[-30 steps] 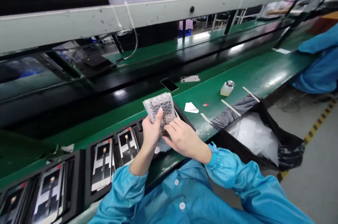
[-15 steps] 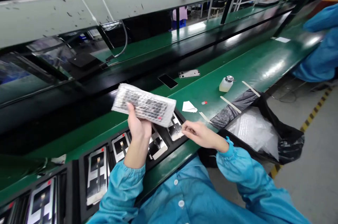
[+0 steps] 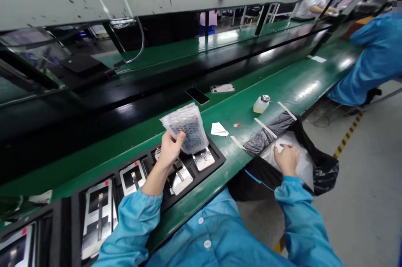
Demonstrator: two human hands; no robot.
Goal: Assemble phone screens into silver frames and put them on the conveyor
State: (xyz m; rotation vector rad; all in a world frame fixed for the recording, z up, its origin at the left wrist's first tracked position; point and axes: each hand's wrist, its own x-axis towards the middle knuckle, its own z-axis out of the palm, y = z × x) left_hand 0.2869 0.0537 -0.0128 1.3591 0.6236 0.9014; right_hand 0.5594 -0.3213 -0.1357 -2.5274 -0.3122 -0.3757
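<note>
At eight o'clock, the left hand (image 3: 171, 147) pinches a clear, rectangular bubble-wrap pouch (image 3: 190, 130); at four, the right hand (image 3: 287, 160) curls its fingers (grip unclear) over a black plastic bag (image 3: 326, 168).

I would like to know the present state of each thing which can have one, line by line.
Bubble-wrap packet: held in left hand
Right hand: at the clear plastic; grip unclear
Black bag: open, taped to bench
Bottle: upright, top on, partly filled
Dark panel: lying flat
Pale frame: lying flat
White paper: lying on bench
Black tray: holding silvery parts
</note>
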